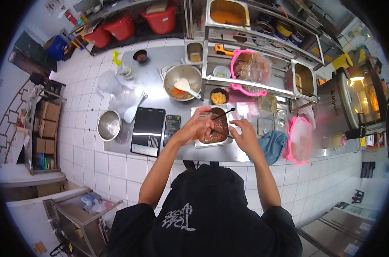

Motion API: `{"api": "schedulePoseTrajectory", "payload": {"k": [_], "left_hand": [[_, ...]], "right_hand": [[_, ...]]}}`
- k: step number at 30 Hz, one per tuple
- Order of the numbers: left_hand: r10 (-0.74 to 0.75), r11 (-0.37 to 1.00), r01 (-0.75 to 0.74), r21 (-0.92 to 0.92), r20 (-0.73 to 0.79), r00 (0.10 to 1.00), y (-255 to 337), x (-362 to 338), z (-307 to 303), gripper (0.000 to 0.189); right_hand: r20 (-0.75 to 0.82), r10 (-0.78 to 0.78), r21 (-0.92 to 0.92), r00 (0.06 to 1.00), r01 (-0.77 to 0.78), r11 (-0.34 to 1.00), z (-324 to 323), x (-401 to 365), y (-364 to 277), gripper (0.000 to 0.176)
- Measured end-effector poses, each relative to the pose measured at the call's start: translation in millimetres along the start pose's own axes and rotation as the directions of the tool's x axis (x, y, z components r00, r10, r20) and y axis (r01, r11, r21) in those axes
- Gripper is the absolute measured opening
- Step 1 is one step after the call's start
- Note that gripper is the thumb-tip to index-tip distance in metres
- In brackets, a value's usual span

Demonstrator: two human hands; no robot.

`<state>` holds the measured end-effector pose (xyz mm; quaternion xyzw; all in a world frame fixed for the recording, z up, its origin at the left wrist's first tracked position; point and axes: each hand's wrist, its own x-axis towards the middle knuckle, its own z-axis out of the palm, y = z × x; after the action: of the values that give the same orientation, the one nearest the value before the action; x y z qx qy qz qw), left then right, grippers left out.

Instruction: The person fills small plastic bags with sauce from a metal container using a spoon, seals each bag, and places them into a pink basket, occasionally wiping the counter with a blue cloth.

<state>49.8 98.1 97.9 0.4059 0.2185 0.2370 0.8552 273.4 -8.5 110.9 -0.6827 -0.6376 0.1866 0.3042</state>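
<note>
In the middle of the steel table stands a rectangular metal pan (199,144) with reddish-brown sauce or food inside. My left hand (195,129) is over the pan's left side, its fingers curled together. Something clear shows by these fingers, but I cannot make out what they hold. A utensil with a thin black handle (223,113) slants across the pan; its lower end is hidden. My right hand (245,135) is at the pan's right rim, fingers loosely bent and apart, nothing visible between them. Behind the pan sits a black bowl of yellowish food (219,97).
A large mixing bowl (169,77) holds a spatula. To the left lie a tablet (148,128), a phone-like screen (172,128) and a metal bowl (109,125). A blue cloth (272,147) and a pink-rimmed lid (300,141) lie right. A metal shelf (258,88) stands behind.
</note>
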Motion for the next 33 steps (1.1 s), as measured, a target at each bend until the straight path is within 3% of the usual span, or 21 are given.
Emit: {"api": "schedulePoseTrajectory", "payload": {"k": [1, 2, 4, 7, 11, 15, 17, 19, 21, 22, 23, 25, 27, 29, 31, 33], "left_hand": [[-0.039, 0.999, 0.039, 0.01, 0.037, 0.999, 12, -3, 12, 0.069], [-0.056, 0.998, 0.056, 0.011, 0.095, 0.994, 22, -4, 22, 0.072], [-0.078, 0.997, 0.076, 0.021, 0.157, 0.984, 32, -5, 36, 0.074], [-0.087, 0.996, 0.088, 0.006, 0.226, 0.97, 36, 0, 49, 0.08], [-0.121, 0.993, 0.117, 0.033, 0.28, 0.952, 43, 4, 59, 0.083], [-0.151, 0.981, 0.118, 0.151, 0.228, 0.962, 45, 8, 68, 0.083], [-0.145, 0.982, 0.108, 0.153, 0.257, 0.955, 47, 11, 77, 0.069], [-0.099, 0.98, 0.051, 0.192, 0.247, 0.964, 35, 18, 77, 0.063], [0.254, 0.817, -0.343, 0.463, 0.244, 0.936, 27, 27, 80, 0.052], [0.345, 0.813, -0.406, 0.416, 0.218, 0.913, 24, 28, 87, 0.037], [0.334, 0.817, -0.401, 0.414, 0.227, 0.915, 24, 28, 90, 0.037], [0.171, 0.94, -0.175, 0.292, 0.039, 0.984, 22, 27, 95, 0.029], [0.132, 0.968, -0.135, 0.211, 0.03, 0.991, 19, 31, 101, 0.02], [0.234, 0.912, -0.231, 0.338, 0.032, 0.972, 15, 35, 106, 0.014], [0.228, 0.913, -0.222, 0.342, 0.024, 0.973, 11, 40, 111, 0.01], [0.393, 0.854, -0.391, 0.345, 0.067, 0.917, 1, 49, 108, 0.011]], "right_hand": [[0.005, 0.023, 0.242, 1.0, -0.024, 0.97, -5, 9, -13, 0.026], [-0.006, 0.022, 0.245, 1.0, -0.02, 0.969, -10, 12, -26, 0.026], [0.169, 0.07, 0.702, 0.983, -0.17, 0.692, -18, 15, -43, 0.024], [0.114, -0.007, 0.734, 0.993, -0.08, 0.675, -21, 15, -45, 0.022], [0.023, 0.005, 0.735, 1.0, -0.02, 0.678, -24, 11, -43, 0.022], [0.042, 0.101, 0.774, 0.994, -0.096, 0.626, -35, 7, -51, 0.017], [-0.045, 0.098, 0.757, 0.994, -0.031, 0.652, -37, 5, -52, 0.014], [-0.108, 0.091, 0.739, 0.99, 0.019, 0.674, -37, 3, -47, 0.012], [-0.198, 0.003, 0.606, 0.98, 0.12, 0.786, -44, 0, -46, 0.01], [-0.191, 0.021, 0.606, 0.981, 0.101, 0.789, -47, -2, -45, 0.01], [-0.198, 0.034, 0.605, 0.98, 0.095, 0.79, -49, -3, -44, 0.01], [-0.283, 0.044, 0.583, 0.958, 0.136, 0.801, -52, -6, -42, 0.01], [-0.293, 0.077, 0.6, 0.953, 0.121, 0.791, -55, -11, -40, 0.01], [-0.303, 0.111, 0.617, 0.946, 0.106, 0.78, -59, -17, -37, 0.009], [-0.261, 0.156, 0.677, 0.953, 0.065, 0.733, -64, -24, -35, 0.01], [-0.233, 0.217, 0.724, 0.948, 0.02, 0.69, -73, -33, -31, 0.01]]}}
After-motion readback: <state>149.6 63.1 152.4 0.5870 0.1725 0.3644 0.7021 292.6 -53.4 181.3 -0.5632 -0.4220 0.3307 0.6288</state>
